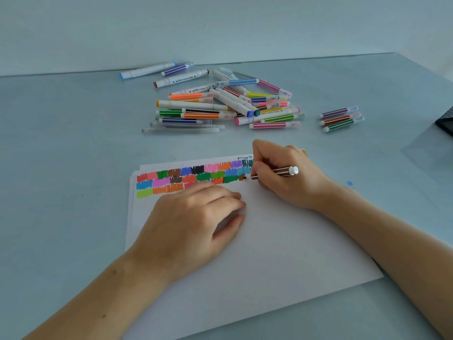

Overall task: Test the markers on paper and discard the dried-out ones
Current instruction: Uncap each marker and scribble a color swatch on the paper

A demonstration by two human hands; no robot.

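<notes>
My right hand (282, 173) grips a brown striped marker (277, 172) with its tip down on the white paper (269, 241), at the right end of the second row of colour swatches (186, 177). A small brown mark sits at the tip. My left hand (196, 217) rests on the paper below the swatches, fingers curled, pinching what looks like a clear marker cap (241, 212). Beyond the paper lies a loose pile of capped markers (220, 104) in many colours.
Three striped markers (340, 119) lie apart to the right of the pile. A dark object (445, 121) pokes in at the right edge. A small blue spot (350, 183) marks the grey table right of my hand. The wall runs behind the pile.
</notes>
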